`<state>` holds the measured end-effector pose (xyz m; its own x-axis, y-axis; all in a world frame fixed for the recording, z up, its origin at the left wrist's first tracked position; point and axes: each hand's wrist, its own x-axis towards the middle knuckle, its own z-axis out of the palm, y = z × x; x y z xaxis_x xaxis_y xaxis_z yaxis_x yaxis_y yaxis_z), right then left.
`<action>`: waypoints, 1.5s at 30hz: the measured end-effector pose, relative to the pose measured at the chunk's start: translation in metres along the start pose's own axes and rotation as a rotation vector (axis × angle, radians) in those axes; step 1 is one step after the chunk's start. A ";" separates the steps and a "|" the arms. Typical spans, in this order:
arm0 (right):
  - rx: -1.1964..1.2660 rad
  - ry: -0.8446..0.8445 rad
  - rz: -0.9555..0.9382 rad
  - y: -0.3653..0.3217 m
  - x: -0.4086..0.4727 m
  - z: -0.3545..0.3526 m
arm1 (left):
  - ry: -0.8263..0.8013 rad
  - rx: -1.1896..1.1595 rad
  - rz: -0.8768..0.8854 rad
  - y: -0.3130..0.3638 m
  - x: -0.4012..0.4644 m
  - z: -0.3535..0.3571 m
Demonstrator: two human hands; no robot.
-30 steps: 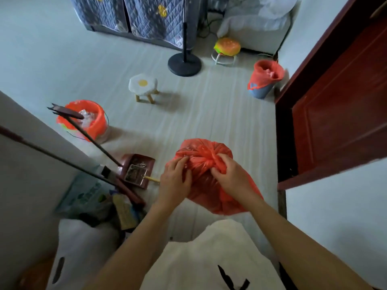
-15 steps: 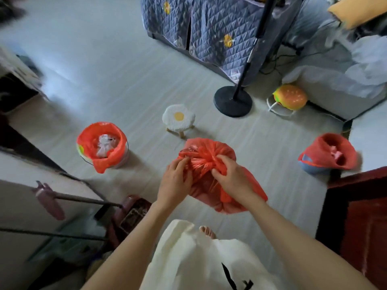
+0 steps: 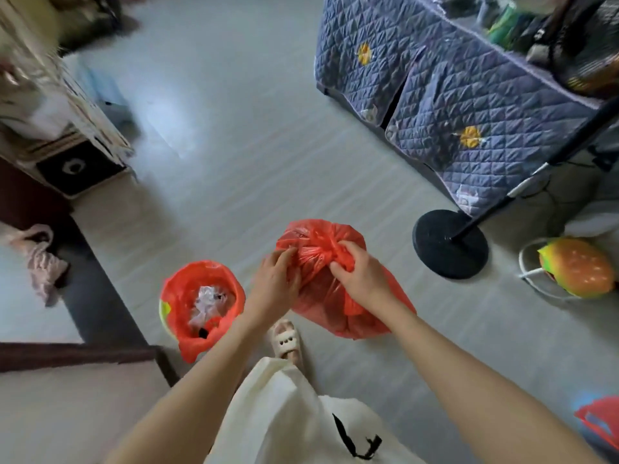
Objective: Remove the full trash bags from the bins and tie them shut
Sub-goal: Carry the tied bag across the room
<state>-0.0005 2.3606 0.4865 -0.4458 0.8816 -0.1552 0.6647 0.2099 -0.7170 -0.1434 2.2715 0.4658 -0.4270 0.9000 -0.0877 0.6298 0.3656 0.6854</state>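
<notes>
Held above the floor (image 3: 268, 162), the red bag (image 3: 321, 289) has its gathered top pinched by the curled left hand (image 3: 274, 286) and right hand (image 3: 360, 279), beside a red-lined bin (image 3: 201, 303) holding crumpled paper.

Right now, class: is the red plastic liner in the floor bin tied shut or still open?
Open. The red plastic liner spreads over the bin's rim, with crumpled rubbish visible inside.

I see soft, even daylight over the pale floor (image 3: 268, 182); a washed-out glare patch sits toward eleven o'clock; shadows are faint; motion blur smears the shelf (image 3: 50, 105) at ten o'clock and the clutter at one o'clock; wide-angle bending curves the edges; the centre stays fairly sharp.
</notes>
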 end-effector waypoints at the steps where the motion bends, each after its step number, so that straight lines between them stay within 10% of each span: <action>1: -0.006 -0.009 -0.013 -0.011 0.025 0.002 | 0.002 0.015 -0.003 -0.002 0.026 -0.011; 29: 0.059 -0.132 -0.115 -0.248 0.903 0.033 | 0.167 -0.045 -0.183 -0.079 0.878 -0.213; 45: 0.098 0.044 0.004 -0.351 1.442 0.018 | 0.092 0.012 0.005 -0.099 1.444 -0.309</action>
<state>-0.8871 3.5503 0.5023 -0.4150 0.9006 -0.1292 0.6034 0.1662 -0.7799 -1.0231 3.4612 0.4950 -0.4816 0.8762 -0.0173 0.6391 0.3647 0.6771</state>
